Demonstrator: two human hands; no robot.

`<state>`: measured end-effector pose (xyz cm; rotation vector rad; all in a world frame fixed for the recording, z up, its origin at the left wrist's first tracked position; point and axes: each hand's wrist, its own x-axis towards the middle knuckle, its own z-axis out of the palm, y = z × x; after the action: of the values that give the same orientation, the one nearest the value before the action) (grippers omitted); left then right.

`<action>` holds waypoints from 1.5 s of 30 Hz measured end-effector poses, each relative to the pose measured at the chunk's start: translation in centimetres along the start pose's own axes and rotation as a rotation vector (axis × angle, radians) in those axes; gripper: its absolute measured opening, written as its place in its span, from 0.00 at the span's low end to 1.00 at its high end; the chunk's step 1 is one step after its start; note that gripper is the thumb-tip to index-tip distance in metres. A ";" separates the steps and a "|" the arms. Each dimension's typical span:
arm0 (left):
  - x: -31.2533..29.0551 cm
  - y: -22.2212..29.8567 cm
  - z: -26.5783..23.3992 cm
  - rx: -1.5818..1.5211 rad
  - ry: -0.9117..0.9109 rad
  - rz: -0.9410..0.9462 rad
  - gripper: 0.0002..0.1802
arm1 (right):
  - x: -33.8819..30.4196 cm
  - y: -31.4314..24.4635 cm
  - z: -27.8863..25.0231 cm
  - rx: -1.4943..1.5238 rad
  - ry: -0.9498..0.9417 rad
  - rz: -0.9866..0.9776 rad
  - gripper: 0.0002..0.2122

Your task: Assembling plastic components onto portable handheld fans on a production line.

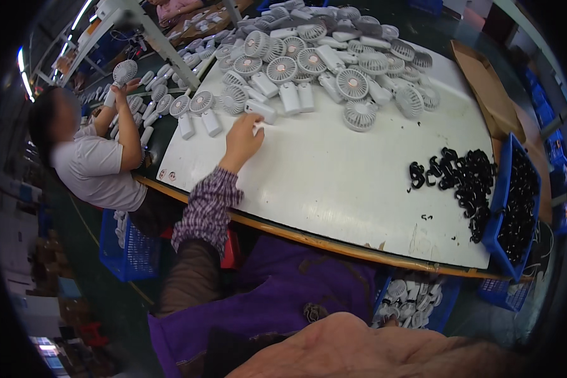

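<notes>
Nearest, at six o'clock, the right hand (353, 346) looms close to the lens, its fingers out of sight (so I cannot tell whether it grips anything). Past it lies a purple garment (264, 283). On the counter (334, 189), small black pieces (466, 179) lie loose at three o'clock, next to a blue bin (496, 217) holding more. Toward eleven, the left hand (244, 143) is half-curled, thumb standing apart, fingertips touching a white fan handle (263, 113). Beyond, a heap of fans (310, 61) spreads around twelve. Toward nine, a co-worker (97, 157) holds up another fan (125, 71).
</notes>
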<state>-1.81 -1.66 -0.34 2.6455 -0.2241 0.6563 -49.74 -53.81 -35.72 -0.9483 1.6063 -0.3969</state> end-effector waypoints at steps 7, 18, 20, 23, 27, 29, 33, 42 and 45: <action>8.4 -3.0 4.0 0.444 -0.139 0.535 0.23 | -6.3 -6.8 0.4 -0.151 -0.035 -0.293 0.14; -0.8 8.4 0.4 -1.770 -0.374 -0.528 0.16 | -30.1 -24.9 13.2 -0.044 -0.632 -0.860 0.16; -3.9 11.5 2.0 -1.934 -0.454 -0.726 0.16 | -34.1 -24.9 18.8 0.047 -1.132 -0.935 0.35; -7.9 16.3 3.8 -2.114 -0.534 -0.928 0.15 | -38.8 -24.2 22.3 0.197 -1.179 -0.864 0.36; -7.9 14.1 3.0 -1.650 -0.762 -0.646 0.20 | -38.2 -25.9 21.2 0.167 -1.050 -0.908 0.27; -6.3 12.9 1.6 -1.150 -0.469 -0.163 0.23 | -38.0 -26.9 20.2 0.096 -1.105 -0.967 0.25; -6.4 17.0 -0.6 -0.809 -0.806 0.221 0.24 | -39.7 -28.0 21.0 -0.022 -1.107 -1.239 0.21; -9.8 18.4 1.2 -1.038 -1.115 -0.308 0.20 | -37.4 -27.0 22.1 -0.130 -1.167 -1.124 0.18; -10.6 17.6 2.1 -1.178 -1.131 -0.411 0.21 | -37.5 -26.8 22.3 -0.145 -1.187 -1.106 0.18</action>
<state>-14.55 -17.89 -1.02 1.5061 -0.2397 -0.9084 -19.28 -36.73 1.71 -1.6918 -0.0555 -0.3247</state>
